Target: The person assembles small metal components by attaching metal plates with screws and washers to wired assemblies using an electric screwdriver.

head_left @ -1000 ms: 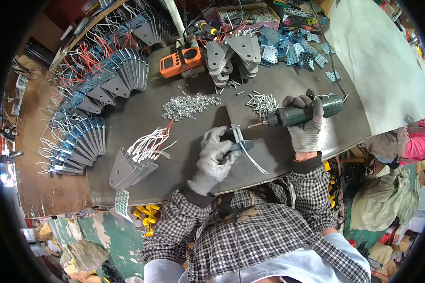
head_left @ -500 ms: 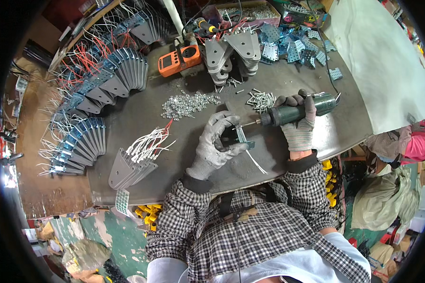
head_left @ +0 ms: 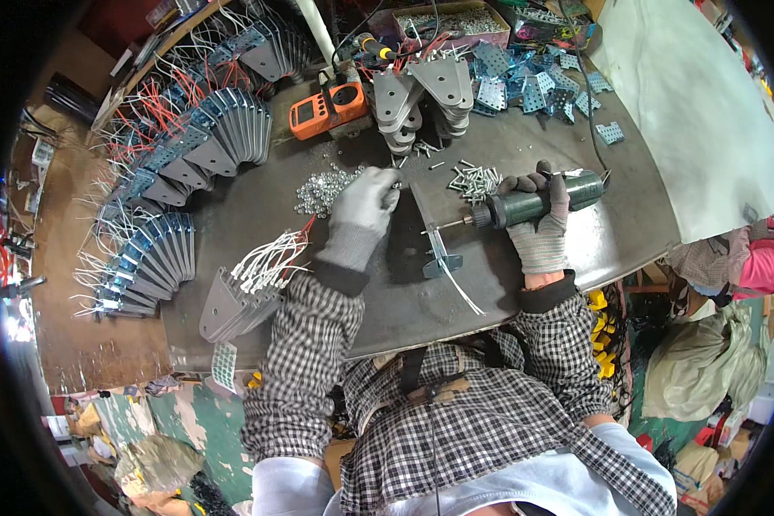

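Note:
My right hand (head_left: 542,211), in a grey glove, is wrapped round a dark green electric screwdriver (head_left: 516,209) pointing left. Its bit meets a small metal bracket (head_left: 439,254) with two white wires (head_left: 467,295) trailing toward me. No hand is on that bracket; whether it rests on the table I cannot tell. My gloved left hand (head_left: 365,206) is at the right side of a pile of small shiny nuts (head_left: 321,191), fingers bent and pressed together. What they hold, if anything, is too small to make out. Several screws (head_left: 475,182) lie beyond the screwdriver.
Grey plates with white wires (head_left: 241,301) lie at the left front. Rows of wired brackets (head_left: 150,258) curve along the left. Behind stand an orange meter (head_left: 328,110), stacked grey plates (head_left: 443,90) and loose bluish perforated pieces (head_left: 537,90). A cord (head_left: 592,112) runs to the screwdriver.
My left hand has let go of the bracket and moved left and away from me to the nuts. The screwdriver has barely moved, with the bracket still at its bit.

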{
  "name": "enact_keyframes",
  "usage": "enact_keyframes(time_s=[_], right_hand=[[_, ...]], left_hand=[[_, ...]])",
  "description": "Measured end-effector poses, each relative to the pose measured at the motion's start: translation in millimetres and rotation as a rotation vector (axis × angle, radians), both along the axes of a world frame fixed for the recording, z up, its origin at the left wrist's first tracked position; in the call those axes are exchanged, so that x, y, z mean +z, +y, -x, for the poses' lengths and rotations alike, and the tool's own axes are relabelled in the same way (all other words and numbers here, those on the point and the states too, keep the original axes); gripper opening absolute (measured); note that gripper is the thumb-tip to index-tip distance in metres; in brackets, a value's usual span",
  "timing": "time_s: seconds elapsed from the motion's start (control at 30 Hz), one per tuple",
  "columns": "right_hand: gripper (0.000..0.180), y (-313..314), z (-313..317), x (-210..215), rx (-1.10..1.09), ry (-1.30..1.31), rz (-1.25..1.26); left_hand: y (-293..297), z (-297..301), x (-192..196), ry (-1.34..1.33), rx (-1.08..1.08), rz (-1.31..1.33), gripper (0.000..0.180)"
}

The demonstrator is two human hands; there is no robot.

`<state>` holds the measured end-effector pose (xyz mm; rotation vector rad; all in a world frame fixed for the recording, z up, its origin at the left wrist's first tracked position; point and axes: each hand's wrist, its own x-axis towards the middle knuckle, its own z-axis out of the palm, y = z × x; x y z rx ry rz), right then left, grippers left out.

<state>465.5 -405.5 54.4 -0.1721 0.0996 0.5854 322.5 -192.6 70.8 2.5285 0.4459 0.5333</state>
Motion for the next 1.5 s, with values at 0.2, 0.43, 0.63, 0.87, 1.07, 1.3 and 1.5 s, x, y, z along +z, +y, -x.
enact_keyframes(time_s=[0.2,0.43,0.63,0.87,1.07,1.3,1.5], right_hand=[[0.04,-0.1,1.1,-0.4,0.015,-0.006,-0.009],[0.043,-0.5,-2.5,-8.6,0.01,0.018,-0.034],[0.043,-1.6,0.1,0.2,0.008,0.0,0.015],[0.038,0.0,4.2,4.2,0.003,0.014,0.023],[0.034,-1.8,3.5,3.0,0.002,0.035,0.007],[0.035,0.0,7.4,6.2,0.009,-0.015,0.033],[0.036,2.6,5.2,8.5,0.023,-0.06,-0.025]], left_hand=[[5.4,-35.7,2.1,0.495,0.051,-0.429,0.009],[-32.1,19.9,-25.1,-0.265,0.073,1.373,0.021],[-80.2,34.1,-21.0,-0.428,0.093,1.158,0.027],[-90.2,35.6,-25.6,-0.464,0.179,0.893,0.022],[-82.8,38.4,-31.7,-0.744,0.018,1.551,0.023],[-89.5,28.7,-15.3,-0.388,0.156,0.778,0.011],[-86.6,22.3,2.2,-0.256,0.147,0.439,0.016]])
